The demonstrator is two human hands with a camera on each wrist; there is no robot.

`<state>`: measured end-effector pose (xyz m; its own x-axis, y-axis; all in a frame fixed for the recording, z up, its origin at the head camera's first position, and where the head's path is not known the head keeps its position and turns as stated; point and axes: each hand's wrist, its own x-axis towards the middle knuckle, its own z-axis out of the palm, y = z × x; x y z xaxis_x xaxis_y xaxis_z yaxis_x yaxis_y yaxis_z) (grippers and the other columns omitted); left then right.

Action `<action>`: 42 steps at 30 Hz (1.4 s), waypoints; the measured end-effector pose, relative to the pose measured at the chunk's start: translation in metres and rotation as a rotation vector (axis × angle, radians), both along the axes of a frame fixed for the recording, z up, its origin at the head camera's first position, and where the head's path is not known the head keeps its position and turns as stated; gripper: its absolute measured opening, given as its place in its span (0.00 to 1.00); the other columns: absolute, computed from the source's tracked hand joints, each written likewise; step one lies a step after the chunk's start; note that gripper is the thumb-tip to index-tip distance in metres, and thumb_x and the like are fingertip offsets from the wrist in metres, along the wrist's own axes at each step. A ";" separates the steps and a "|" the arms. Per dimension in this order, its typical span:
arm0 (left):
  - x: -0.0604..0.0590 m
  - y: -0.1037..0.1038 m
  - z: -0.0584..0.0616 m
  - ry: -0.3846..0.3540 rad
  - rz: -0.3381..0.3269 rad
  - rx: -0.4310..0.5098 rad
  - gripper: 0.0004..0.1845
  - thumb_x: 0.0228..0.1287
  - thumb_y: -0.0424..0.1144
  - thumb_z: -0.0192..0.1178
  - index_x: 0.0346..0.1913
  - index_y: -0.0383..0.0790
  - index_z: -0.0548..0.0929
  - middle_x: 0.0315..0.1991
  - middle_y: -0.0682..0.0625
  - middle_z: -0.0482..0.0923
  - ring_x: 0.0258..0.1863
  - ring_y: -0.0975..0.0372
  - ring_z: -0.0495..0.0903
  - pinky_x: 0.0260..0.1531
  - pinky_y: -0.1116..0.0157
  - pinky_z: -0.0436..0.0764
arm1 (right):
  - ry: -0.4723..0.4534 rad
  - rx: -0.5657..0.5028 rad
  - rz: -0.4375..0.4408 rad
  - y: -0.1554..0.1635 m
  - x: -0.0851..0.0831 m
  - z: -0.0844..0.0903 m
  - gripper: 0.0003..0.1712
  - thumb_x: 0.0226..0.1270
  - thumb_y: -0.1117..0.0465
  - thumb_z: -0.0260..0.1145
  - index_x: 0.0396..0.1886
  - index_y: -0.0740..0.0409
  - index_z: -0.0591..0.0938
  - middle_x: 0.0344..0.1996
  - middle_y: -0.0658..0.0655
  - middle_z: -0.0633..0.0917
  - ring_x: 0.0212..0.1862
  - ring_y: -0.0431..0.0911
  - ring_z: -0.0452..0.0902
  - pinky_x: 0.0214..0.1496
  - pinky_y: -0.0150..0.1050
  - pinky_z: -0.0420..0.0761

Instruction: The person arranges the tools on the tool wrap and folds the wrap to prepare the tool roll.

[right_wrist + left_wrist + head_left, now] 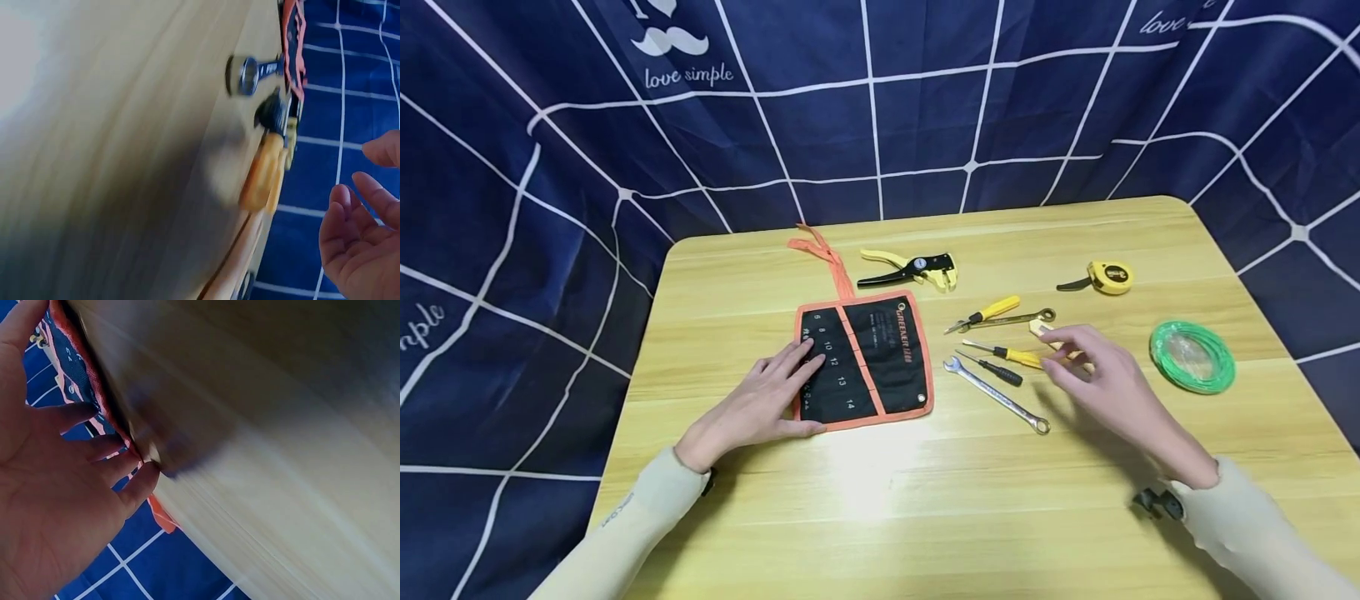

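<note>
My left hand (pixel 767 400) rests on the left part of a black tool pouch (pixel 891 354) with orange trim and printed numbers, fingers spread fairly straight. My right hand (pixel 1101 371) hovers over the right end of a group of tools, fingers loosely bent; nothing lies between them in the right wrist view. Beneath it is a pale yellow object (pixel 1040 330), partly hidden, its kind unclear. Beside it lie two yellow-handled screwdrivers (pixel 1000 307) (pixel 262 175), a black-handled screwdriver (pixel 1003 374), a silver combination wrench (pixel 1000 398) and a darker wrench (pixel 1018 318).
Yellow-and-black wire strippers (pixel 917 268) lie behind the pouch, near its orange tie straps (pixel 835 262). A yellow tape measure (pixel 1111 277) sits at the back right. Further right is a coil of green wire (pixel 1167 367). Blue checked curtains (pixel 925 125) surround the wooden table (pixel 865 517).
</note>
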<state>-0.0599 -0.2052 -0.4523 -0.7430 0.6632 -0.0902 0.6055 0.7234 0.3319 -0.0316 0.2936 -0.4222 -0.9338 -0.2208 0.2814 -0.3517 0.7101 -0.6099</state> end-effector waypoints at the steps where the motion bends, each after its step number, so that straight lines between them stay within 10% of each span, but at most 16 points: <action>1: 0.000 0.000 0.000 -0.002 -0.002 -0.001 0.57 0.66 0.67 0.74 0.86 0.36 0.63 0.86 0.33 0.52 0.84 0.38 0.53 0.71 0.34 0.65 | -0.003 -0.003 -0.016 0.005 0.001 0.000 0.22 0.68 0.70 0.78 0.61 0.60 0.87 0.45 0.57 0.90 0.44 0.34 0.82 0.50 0.21 0.76; 22: -0.001 -0.009 0.005 -0.065 0.034 -0.003 0.62 0.64 0.66 0.76 0.84 0.26 0.60 0.87 0.35 0.50 0.86 0.45 0.52 0.73 0.38 0.66 | -0.182 0.029 -0.231 0.075 0.016 -0.017 0.28 0.72 0.58 0.79 0.66 0.64 0.83 0.43 0.62 0.84 0.37 0.34 0.77 0.37 0.25 0.73; 42: 0.001 -0.007 0.003 -0.093 0.060 0.005 0.62 0.64 0.65 0.76 0.85 0.26 0.59 0.88 0.36 0.46 0.87 0.44 0.45 0.74 0.37 0.63 | -0.197 0.185 -0.178 0.093 0.007 -0.032 0.30 0.63 0.60 0.85 0.60 0.69 0.84 0.32 0.55 0.80 0.34 0.43 0.70 0.32 0.38 0.69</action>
<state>-0.0588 -0.2125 -0.4496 -0.7701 0.6180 -0.1580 0.5270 0.7560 0.3883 -0.0244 0.3869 -0.4538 -0.9949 -0.0797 0.0619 -0.1001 0.8552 -0.5086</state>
